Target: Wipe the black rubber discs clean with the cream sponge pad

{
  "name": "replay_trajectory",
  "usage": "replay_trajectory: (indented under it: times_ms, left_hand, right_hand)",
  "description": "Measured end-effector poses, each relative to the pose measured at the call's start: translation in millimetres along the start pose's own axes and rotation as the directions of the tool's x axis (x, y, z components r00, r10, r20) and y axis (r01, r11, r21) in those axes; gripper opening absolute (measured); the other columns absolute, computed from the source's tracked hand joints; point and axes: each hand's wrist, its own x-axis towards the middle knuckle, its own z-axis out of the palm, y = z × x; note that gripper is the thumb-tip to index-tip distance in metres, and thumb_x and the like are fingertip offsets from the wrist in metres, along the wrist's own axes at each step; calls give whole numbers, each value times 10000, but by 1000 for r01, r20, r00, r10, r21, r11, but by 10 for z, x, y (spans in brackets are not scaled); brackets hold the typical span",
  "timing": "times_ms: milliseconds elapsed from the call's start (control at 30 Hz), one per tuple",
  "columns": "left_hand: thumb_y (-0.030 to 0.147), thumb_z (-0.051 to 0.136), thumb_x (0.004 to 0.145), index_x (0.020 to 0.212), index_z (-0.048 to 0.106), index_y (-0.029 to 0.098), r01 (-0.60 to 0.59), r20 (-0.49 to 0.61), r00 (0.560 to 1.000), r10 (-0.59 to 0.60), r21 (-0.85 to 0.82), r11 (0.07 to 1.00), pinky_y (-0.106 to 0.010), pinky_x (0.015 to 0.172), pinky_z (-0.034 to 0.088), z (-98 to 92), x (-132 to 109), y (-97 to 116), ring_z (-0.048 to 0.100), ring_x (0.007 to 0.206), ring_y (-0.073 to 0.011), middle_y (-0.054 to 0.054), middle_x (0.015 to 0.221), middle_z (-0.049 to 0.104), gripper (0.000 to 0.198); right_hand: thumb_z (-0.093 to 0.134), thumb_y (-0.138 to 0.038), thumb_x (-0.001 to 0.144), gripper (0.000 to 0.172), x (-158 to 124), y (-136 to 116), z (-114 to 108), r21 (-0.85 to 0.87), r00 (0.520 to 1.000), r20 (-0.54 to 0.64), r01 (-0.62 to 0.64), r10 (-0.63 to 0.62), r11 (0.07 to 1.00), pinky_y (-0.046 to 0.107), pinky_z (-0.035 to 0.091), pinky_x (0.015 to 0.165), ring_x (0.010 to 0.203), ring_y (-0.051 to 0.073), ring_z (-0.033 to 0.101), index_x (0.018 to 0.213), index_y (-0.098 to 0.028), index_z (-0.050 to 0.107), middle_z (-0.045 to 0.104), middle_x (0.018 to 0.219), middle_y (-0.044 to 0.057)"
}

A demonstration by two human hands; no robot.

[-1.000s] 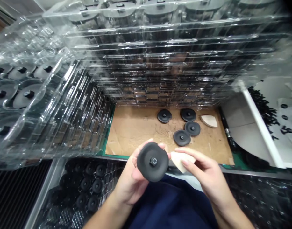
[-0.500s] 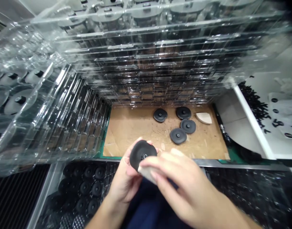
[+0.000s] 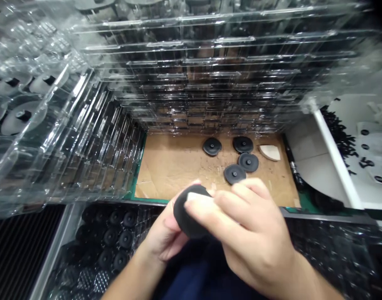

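My left hand point(image 3: 166, 233) holds a round black disc point(image 3: 183, 214) from below, near the front edge of the brown board point(image 3: 168, 166). My right hand point(image 3: 247, 237) covers most of the disc and presses a small cream wedge-shaped pad point(image 3: 195, 196) against its face. Several more black discs point(image 3: 234, 173) with a centre hub lie on the board beyond my hands. A second cream pad point(image 3: 270, 152) lies at the board's right end.
Tall stacks of clear plastic trays point(image 3: 209, 71) wall in the board at the back and left point(image 3: 53, 137). A tray of black discs point(image 3: 112, 241) sits below on the left. A white bin point(image 3: 331, 154) with small black parts stands on the right.
My right hand has moved left with the cream pad, from beside the disc onto its face, and now hides most of it. The left hand has kept its hold.
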Motion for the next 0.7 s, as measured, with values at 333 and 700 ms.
replay_trajectory:
  times_ms: [333, 700]
  left_hand:
    - [348, 857, 569, 1073, 702, 214, 82, 143, 988, -60, -149, 985, -301, 775, 602, -172, -105, 61, 706, 968, -246, -61, 1089, 736, 544]
    - [271, 834, 637, 1122, 676, 236, 164, 264, 955, -132, -101, 981, -288, 782, 597, -184, -142, 17, 690, 1024, -247, -58, 1155, 714, 511]
  right_hand:
    - [513, -207, 936, 208, -511, 367, 279, 246, 883, 98, -469, 460, 848, 251, 471, 712, 831, 145, 643, 1074, -230, 667, 703, 949, 26]
    - [522, -263, 925, 232, -655, 125, 145, 122, 818, 10, -572, 575, 811, 262, 538, 673, 905, 187, 682, 1117, -245, 650, 720, 1073, 41]
